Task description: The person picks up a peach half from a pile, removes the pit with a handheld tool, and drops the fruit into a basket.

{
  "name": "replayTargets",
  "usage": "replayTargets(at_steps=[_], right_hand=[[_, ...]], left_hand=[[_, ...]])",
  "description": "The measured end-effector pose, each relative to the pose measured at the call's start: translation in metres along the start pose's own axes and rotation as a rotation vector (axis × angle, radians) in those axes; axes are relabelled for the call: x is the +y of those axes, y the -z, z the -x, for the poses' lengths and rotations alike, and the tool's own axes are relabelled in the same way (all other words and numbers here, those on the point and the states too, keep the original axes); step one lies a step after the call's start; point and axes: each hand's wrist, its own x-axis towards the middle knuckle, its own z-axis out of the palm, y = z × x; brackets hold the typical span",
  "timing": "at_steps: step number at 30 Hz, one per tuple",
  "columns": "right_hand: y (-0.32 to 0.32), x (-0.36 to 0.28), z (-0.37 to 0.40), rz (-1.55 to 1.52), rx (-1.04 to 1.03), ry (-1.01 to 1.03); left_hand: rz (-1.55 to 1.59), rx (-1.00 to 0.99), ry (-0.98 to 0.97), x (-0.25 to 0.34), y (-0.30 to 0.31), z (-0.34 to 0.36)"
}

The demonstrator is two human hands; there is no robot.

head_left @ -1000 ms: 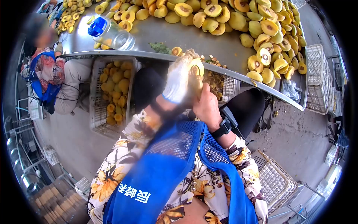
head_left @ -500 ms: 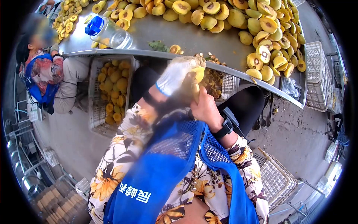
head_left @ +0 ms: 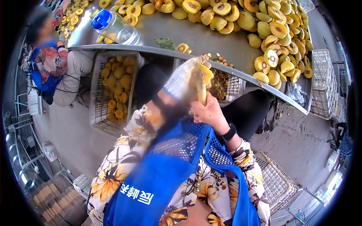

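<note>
My left hand (head_left: 181,80), in a white knitted glove soiled at the fingers, is closed around a yellow peach half (head_left: 207,75) just in front of the table edge. My bare right hand (head_left: 209,114), with a black band on its wrist, grips the pale handle of a pitting tool (head_left: 201,93). The tool's upper end meets the peach; its tip is hidden. Below and behind the hands, a white crate (head_left: 234,89) holds brown pits and scraps. Many peach halves (head_left: 278,30) lie heaped on the metal table (head_left: 226,47), some with pits still inside.
A clear jar with a blue lid (head_left: 126,35) lies on the table. A crate of yellow peaches (head_left: 94,109) stands on the floor at left, near a seated co-worker (head_left: 47,71). Stacked crates (head_left: 321,83) and another crate (head_left: 277,180) are at right. A plastic bag (head_left: 296,92) lies near the table corner.
The peach half and tool handle show more clearly now, with the handle more upright. Both hands sit slightly lower and further right in view, and the whole scene has shifted slightly.
</note>
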Motion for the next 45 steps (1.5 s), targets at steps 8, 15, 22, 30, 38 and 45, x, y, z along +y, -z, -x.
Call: replayTargets(at_steps=[8, 15, 22, 30, 38, 45], right_hand=[[0.003, 0.008, -0.004, 0.006, -0.005, -0.021], [0.008, 0.007, 0.0, -0.111, -0.183, -0.043], [0.014, 0.009, -0.004, 0.111, -0.211, 0.186], [0.035, 0.02, -0.025, 0.845, 0.111, 0.297], [0.05, 0.029, -0.018, 0.976, 0.227, 0.478], [0.049, -0.001, -0.013, 0.778, 0.474, 0.433]], left_hand=[[-0.718, 0.082, -0.504, -0.018, 0.003, -0.006], [-0.24, 0.025, -0.084, -0.016, 0.001, -0.003], [0.285, 0.479, -0.189, 0.041, 0.018, -0.006], [-1.96, 0.811, -0.646, 0.144, 0.088, 0.016], [-1.78, 0.689, -0.575, 0.148, 0.05, -0.211], [-0.571, 0.323, -0.292, 0.124, -0.01, -0.15]])
